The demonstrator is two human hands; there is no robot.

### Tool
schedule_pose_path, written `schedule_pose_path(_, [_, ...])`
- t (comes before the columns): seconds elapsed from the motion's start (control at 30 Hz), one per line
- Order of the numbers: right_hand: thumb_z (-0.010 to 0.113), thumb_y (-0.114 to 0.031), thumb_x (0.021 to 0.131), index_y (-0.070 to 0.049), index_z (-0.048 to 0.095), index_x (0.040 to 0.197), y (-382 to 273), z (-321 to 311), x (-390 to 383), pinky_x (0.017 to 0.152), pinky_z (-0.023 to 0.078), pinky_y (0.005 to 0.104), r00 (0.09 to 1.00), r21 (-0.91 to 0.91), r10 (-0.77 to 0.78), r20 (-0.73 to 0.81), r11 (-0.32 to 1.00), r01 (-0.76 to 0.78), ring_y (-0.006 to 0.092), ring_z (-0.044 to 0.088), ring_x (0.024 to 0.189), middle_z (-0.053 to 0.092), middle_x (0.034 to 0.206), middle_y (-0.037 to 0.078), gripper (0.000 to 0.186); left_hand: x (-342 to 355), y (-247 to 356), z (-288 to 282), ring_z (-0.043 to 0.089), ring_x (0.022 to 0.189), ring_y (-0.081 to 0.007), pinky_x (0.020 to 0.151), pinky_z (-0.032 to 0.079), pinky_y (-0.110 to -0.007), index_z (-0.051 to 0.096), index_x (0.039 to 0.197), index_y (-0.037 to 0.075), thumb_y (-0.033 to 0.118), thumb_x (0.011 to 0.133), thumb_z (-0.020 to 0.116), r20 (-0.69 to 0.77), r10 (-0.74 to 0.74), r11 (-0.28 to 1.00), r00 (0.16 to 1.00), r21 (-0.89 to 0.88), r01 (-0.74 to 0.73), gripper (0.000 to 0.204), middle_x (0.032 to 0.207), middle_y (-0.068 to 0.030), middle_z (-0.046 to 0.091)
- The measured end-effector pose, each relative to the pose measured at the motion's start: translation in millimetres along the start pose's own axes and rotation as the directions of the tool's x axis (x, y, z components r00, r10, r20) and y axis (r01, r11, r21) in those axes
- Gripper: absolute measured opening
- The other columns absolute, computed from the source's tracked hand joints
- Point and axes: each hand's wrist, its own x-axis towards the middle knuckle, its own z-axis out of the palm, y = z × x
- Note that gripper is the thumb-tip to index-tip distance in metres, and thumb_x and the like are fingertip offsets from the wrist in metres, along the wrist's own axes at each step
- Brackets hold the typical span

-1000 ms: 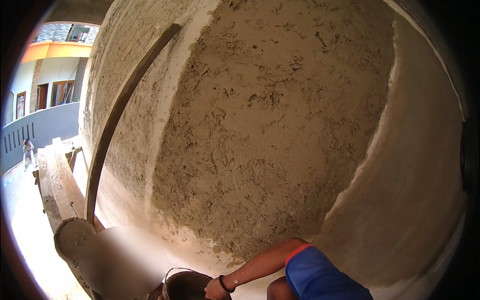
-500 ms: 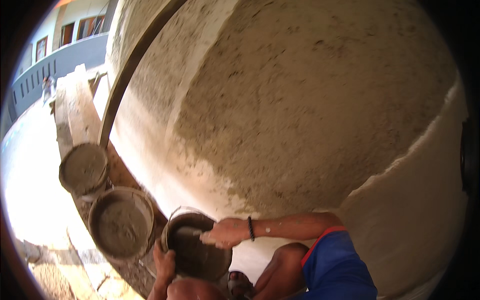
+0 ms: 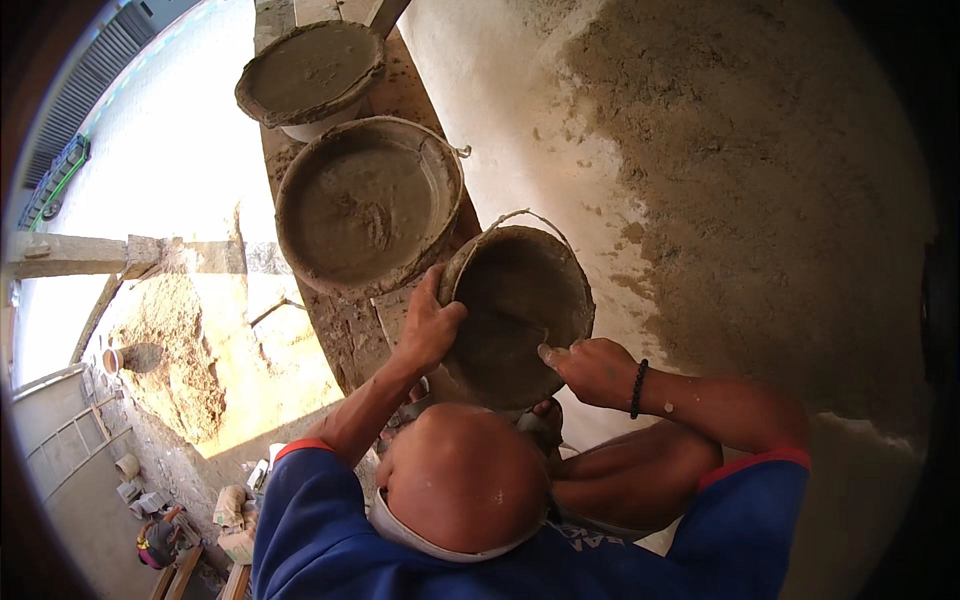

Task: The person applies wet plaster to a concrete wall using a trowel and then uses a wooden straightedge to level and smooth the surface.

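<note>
The bucket [image 3: 562, 268] is clasped at left by the left hand [image 3: 428, 325], the curled right hand [image 3: 597, 372] opposite, its grip unclear.

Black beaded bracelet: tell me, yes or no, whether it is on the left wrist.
No, the black beaded bracelet circles the wrist of the right hand.

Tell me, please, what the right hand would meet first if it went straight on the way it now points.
Likely, the right hand would meet the bucket's inner wall on the side the left hand grips, though depth is unclear and it might pass above.
</note>
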Motion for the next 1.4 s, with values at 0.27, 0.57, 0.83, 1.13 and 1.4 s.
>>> schedule_pose_path(0.27, [0.056, -0.01, 0.086, -0.001, 0.051, 0.129, -16, -22, -1, 0.066, 0.054, 0.0459, 0.979, 0.072, -0.018, 0.202, 0.997, 0.003, 0.0338, 0.067, 0.074, 0.065, 0.072, 0.018, 0.044, 0, -7, 0, 0.056, 0.11, -0.0332, 0.1, 0.04, -0.038, 0.047, 0.126, -0.006, 0.008, 0.072, 0.056, 0.035, -0.003, 0.999, 0.999, -0.037, 0.004, 0.056, 0.111, -0.0244, 0.059])
schedule_pose_path(0.57, [0.049, -0.01, 0.089, -0.007, 0.051, 0.13, 7, -45, 23, 0.066, 0.054, 0.0437, 0.997, -0.106, 0.068, -0.042, 0.992, -0.072, 0.0335, 0.066, 0.074, 0.064, 0.078, 0.017, 0.041, -1, -7, -7, 0.054, 0.114, -0.0341, 0.101, 0.039, -0.037, 0.043, 0.129, -0.01, 0.009, 0.071, 0.056, 0.005, 0.001, 0.999, 1.0, 0.032, -0.001, 0.063, 0.118, -0.0274, 0.058])
schedule_pose_path(0.83, [0.053, -0.013, 0.087, -0.004, 0.052, 0.124, -12, -11, -3, 0.062, 0.054, 0.0423, 0.992, -0.009, -0.088, 0.094, 0.996, 0.089, 0.0315, 0.067, 0.079, 0.065, 0.079, 0.015, 0.038, 1, -13, -13, 0.051, 0.121, -0.0351, 0.105, 0.036, -0.038, 0.041, 0.133, -0.009, 0.013, 0.072, 0.061, 0.082, -0.087, 0.995, 0.993, -0.031, 0.09, 0.068, 0.124, -0.0277, 0.055])
schedule_pose_path(1.13, [0.057, -0.015, 0.084, -0.008, 0.053, 0.122, 7, -121, -49, 0.073, 0.049, 0.0473, 0.979, -0.14, 0.064, -0.192, 0.986, -0.092, 0.0345, 0.063, 0.082, 0.062, 0.083, 0.016, 0.039, -5, -31, -12, 0.058, 0.111, -0.0272, 0.098, 0.043, -0.035, 0.043, 0.133, -0.009, 0.022, 0.073, 0.076, 0.035, -0.094, 0.989, 0.995, -0.115, 0.098, 0.075, 0.118, -0.0215, 0.06])
schedule_pose_path(1.4, [0.06, -0.019, 0.082, -0.01, 0.058, 0.116, -3, -211, -9, 0.082, 0.047, 0.0445, 0.991, -0.334, 0.033, -0.127, 0.939, -0.074, 0.033, 0.06, 0.092, 0.062, 0.091, 0.014, 0.036, -4, -23, -7, 0.059, 0.106, -0.0251, 0.095, 0.044, -0.035, 0.047, 0.132, -0.004, 0.028, 0.08, 0.071, 0.082, -0.048, 0.977, 0.996, -0.202, 0.063, 0.065, 0.115, -0.0176, 0.063])
